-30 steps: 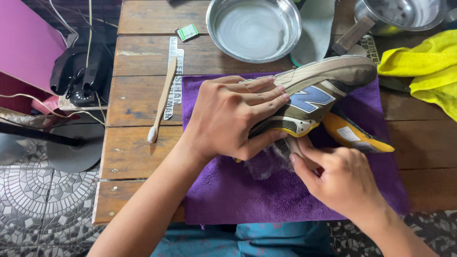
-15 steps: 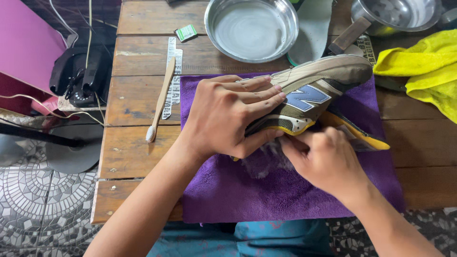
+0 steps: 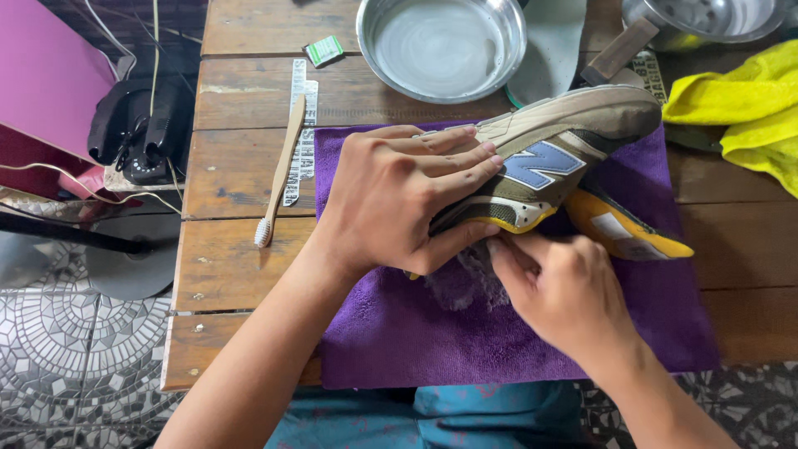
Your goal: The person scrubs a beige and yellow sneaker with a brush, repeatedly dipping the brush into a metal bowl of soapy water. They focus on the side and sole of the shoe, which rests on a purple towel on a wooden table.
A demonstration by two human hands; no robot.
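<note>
Frame centre: left hand (image 3: 399, 199) clamps sneaker (image 3: 549, 158), long axis toward upper right, on purple cloth (image 3: 515, 333); right hand (image 3: 565, 291) just below pinches cloth fold against its sole.

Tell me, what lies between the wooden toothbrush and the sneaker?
In the head view, the person's left hand and the edge of the purple towel lie between the wooden toothbrush and the sneaker.

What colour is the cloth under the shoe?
Purple, seen in the head view: the purple cloth lies flat beneath the tan sneaker.
</note>
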